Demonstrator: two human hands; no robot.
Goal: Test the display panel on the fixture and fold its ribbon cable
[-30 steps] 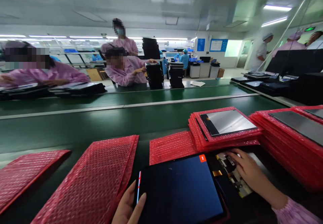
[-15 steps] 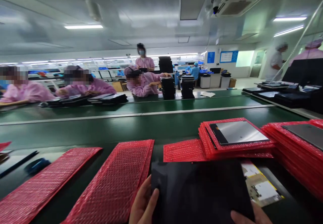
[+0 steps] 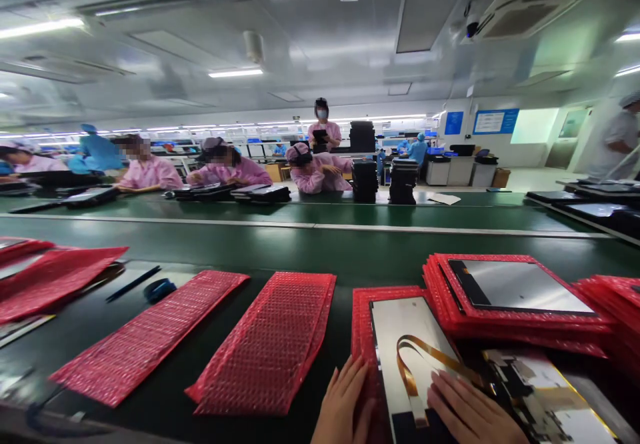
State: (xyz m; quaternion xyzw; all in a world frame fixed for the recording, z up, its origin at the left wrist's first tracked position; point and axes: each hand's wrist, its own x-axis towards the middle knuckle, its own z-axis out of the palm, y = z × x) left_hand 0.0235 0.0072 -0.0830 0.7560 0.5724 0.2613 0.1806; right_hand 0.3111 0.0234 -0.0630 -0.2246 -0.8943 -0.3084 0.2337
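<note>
A display panel lies silver back up on a red bubble-wrap bag in front of me. An orange flex cable curves in a loop over its back, down to a black strip at the near end. My left hand rests with extended fingers on the red bag, beside the panel's left edge. Flat over the panel's right side lies my right hand, its fingertips by the flex cable. Neither hand is wrapped round anything. The panel's nearest end runs out of view.
A stack of red bubble-wrap bags with another display panel on top stands at right. Circuit parts lie nearer. Two bubble-wrap bags and a blue tape roll are at left. Co-workers sit across the green bench.
Earlier both hands held up a panel with its dark face showing. Now a panel lies silver side up on the red bag, hands flattened. The view has swung left.
</note>
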